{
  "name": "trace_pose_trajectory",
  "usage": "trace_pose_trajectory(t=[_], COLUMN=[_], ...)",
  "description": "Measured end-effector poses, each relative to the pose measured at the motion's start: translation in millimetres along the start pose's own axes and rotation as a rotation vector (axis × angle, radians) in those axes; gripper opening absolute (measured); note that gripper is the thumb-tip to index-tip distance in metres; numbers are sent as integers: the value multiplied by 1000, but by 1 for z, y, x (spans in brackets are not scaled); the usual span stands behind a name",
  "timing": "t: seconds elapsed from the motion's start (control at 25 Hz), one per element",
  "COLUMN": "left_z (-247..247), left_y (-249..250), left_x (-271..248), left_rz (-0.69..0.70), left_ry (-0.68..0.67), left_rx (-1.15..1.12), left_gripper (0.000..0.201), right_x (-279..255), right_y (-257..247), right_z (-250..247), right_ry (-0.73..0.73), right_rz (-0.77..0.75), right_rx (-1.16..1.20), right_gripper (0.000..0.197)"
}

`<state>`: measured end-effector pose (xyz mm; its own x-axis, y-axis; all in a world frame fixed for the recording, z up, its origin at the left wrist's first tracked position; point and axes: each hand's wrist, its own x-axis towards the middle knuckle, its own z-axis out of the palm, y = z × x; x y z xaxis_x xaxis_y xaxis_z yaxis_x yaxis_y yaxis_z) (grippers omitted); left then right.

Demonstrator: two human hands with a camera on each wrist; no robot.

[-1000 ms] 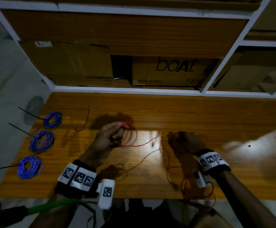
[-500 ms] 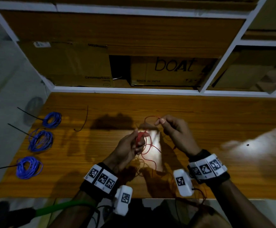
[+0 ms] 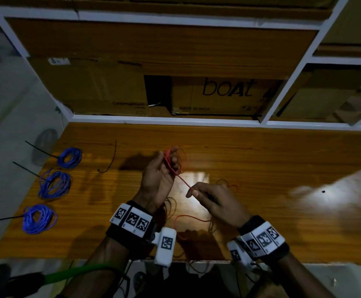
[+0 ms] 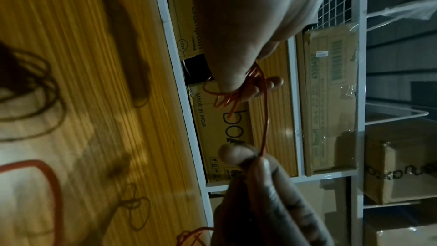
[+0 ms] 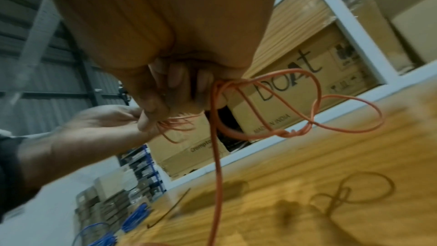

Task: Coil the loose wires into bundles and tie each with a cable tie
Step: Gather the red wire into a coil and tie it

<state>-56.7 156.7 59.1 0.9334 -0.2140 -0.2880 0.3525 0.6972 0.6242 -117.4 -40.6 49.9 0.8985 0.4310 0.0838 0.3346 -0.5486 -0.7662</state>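
Observation:
My left hand (image 3: pixel 166 166) is raised above the wooden table (image 3: pixel 261 168) and grips a small coil of red wire (image 3: pixel 171 160) (image 4: pixel 232 96) between thumb and fingers. A taut strand runs from the coil down to my right hand (image 3: pixel 193 192), which pinches the red wire (image 4: pixel 264 134) between thumb and forefinger (image 4: pixel 232 154). The rest of the red wire (image 3: pixel 188 220) (image 5: pixel 298 119) trails in loose loops over the table and off its front edge. A loose black cable tie (image 3: pixel 110 160) (image 5: pixel 170 210) lies on the table left of my hands.
Three blue wire bundles (image 3: pixel 70 157) (image 3: pixel 54 183) (image 3: pixel 38 218), each with a black tie tail, lie along the table's left edge. Cardboard boxes (image 3: pixel 224 97) fill the white-framed shelf behind the table. A green cable (image 3: pixel 78 274) hangs below the front edge.
My right hand has pulled back from beside the left hand toward me and to the right, drawing a strand taut. My left hand has lifted farther from me with the coil.

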Motion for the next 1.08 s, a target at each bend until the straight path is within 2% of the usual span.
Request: trace_pose_trajectory(t=[0.12,0.32,0.48,0.6,0.64,0.68,0.76,0.84,0.92,1.0,1.08], left_z=[3,13,10,9,11,12,15,17,18,19,17], left_y=[3,8,21,28,29,29,29,27,20,14,7], left_x=[-4,-10,-13,-25,-30,-34,-43,-49,-54,-55,-52], left_rz=[70,90,98,106,100,91,79,92,99,94,145], left_ry=[-16,-49,-105,-131,-147,-169,-237,-322,-368,-367,-352], left_rx=[-29,-94,-15,52,89,140,290,483,693,868,1022], left_gripper=[39,33,34,35,36,37,38,38,38,37,35], right_x=[-6,-2,4,7,8,11,21,35,49,60,68], right_y=[1,10,42,47,48,48,49,48,45,35,14], right_z=[4,9,-10,-29,-34,-38,-48,-61,-78,-91,-97], right_ry=[-55,-160,-178,-65,8,66,113,145,216,302,357], right_rz=[37,105,191,272,234,186,115,121,135,96,53], right_rx=[84,75,-175,-458,-527,-542,-528,-544,-623,-713,-733], right_gripper=[26,29,24,30,29,36,49,44,25,30,38])
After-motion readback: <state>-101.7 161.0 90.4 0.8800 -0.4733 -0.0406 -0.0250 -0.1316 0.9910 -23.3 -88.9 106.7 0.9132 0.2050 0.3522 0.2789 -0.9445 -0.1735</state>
